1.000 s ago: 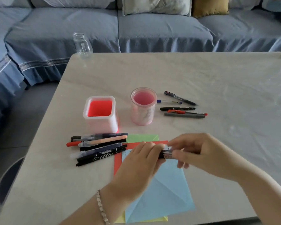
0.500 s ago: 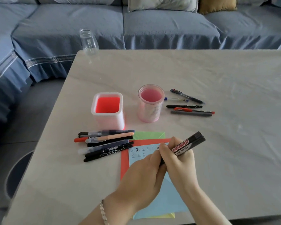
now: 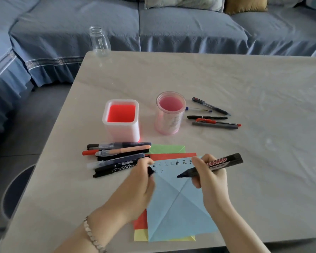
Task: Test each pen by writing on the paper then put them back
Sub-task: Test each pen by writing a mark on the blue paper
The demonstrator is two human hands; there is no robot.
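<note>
Bottom left of frame: bracelet (image 3: 92, 234) on your left wrist.

Paper stack sits bottom centre on the tabletop (image 3: 263, 84). Blue sheet (image 3: 179, 207) is on top, with diagonal creases. Yellow sheet (image 3: 140, 235) and red sheet (image 3: 171, 156) stick out from under it. Green sheet (image 3: 168, 148) shows at the far edge.

Left hand (image 3: 135, 189) is at the blue sheet's left edge. Its fingers are curled round a small black cap (image 3: 150, 170). That area is motion-blurred, so no detail on the grip.

Right hand (image 3: 210, 183) is over the blue sheet's right side, fingers clamped on the black whiteboard marker (image 3: 213, 165). The marker is uncapped, with its tip pointing left and down over the blue sheet. Can't tell if the tip touches the paper.

A row of handwritten marks (image 3: 171, 163) runs along the blue sheet's far edge, between your hands.

Pen pile (image 3: 117, 157) lies just left of the papers, all roughly parallel, mostly black plus one orange and one peach.

Behind it, centre frame, the white square holder (image 3: 122, 133) has a red inside. The pink round cup (image 3: 167, 125) stands to its right. Both are upright.

Five loose pens (image 3: 213, 117) lie just right of the pink cup.

Clear glass bottle (image 3: 99, 42) stands at the tabletop's far left corner.

Blue sofa (image 3: 171, 24) fills the top of frame, with cushions (image 3: 244, 4) along its back.
</note>
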